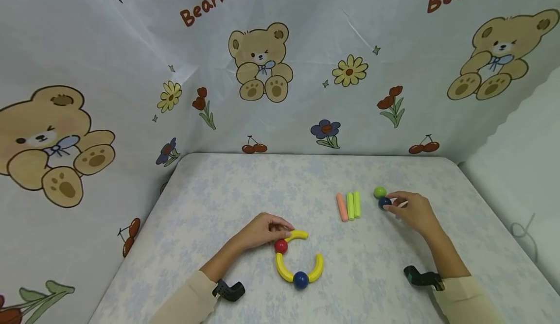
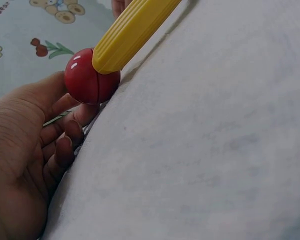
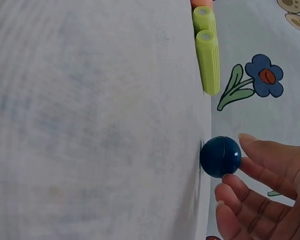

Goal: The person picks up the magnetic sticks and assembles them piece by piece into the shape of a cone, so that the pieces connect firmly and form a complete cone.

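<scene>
My left hand [image 1: 264, 229] pinches the upper curved yellow rod [image 1: 300, 234] near the red ball [image 1: 281, 246]. In the left wrist view the red ball [image 2: 85, 80] covers the fingertips, and a yellow rod [image 2: 135, 35] runs off it. From the red ball another curved yellow rod [image 1: 283, 268] leads down to a blue ball [image 1: 301, 280], which joins a third curved yellow rod [image 1: 317, 268]. At the right, my right hand [image 1: 413, 212] pinches a dark blue ball [image 3: 220, 157] between thumb and fingers, close beside a green ball [image 1: 379, 192].
Straight rods lie left of the green ball: an orange one [image 1: 341, 207] and two light green ones [image 1: 350, 206]. Black wrist devices [image 1: 229, 291] sit at both sleeves. The patterned table [image 1: 210, 188] meets a bear-print curtain [image 1: 306, 110] at its back edge.
</scene>
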`<state>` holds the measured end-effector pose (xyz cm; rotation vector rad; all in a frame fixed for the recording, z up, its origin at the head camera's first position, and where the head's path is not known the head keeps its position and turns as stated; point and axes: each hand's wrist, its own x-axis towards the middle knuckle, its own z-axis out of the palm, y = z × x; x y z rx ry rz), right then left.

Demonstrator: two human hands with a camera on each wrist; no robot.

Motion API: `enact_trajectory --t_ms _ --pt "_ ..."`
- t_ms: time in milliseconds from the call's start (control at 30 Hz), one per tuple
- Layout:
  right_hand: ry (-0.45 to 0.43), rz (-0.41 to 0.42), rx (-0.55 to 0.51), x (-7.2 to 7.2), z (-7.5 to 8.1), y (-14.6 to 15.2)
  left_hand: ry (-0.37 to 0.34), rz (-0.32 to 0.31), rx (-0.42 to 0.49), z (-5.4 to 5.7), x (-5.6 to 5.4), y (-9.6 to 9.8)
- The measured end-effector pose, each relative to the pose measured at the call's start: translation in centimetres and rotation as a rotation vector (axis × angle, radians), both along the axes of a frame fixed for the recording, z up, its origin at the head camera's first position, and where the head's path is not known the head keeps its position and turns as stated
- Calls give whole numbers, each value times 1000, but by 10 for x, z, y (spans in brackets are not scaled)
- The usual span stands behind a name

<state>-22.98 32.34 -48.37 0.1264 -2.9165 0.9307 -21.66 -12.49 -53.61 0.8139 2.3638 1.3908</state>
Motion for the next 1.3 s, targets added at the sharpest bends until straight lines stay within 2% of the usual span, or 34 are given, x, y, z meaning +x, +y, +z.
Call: enact_trajectory --t_ms 233,500,700,933,1133,1300 --pt "-25 -12 30 2 3 -2 -47 -18 17 0 -2 0" --pt "-43 22 40 2 2 -5 -86 -46 35 4 -3 0" --pt "-78 25 28 -1 0 -6 -96 -51 0 10 -3 2" --pt "-135 48 -1 -2 2 -11 -106 -20 -49 17 -2 5" --pt "-84 66 -4 1 9 -14 -105 -19 -56 16 -3 4" --pt "-41 78 -9 8 22 -21 -112 -20 -45 14 -3 3"
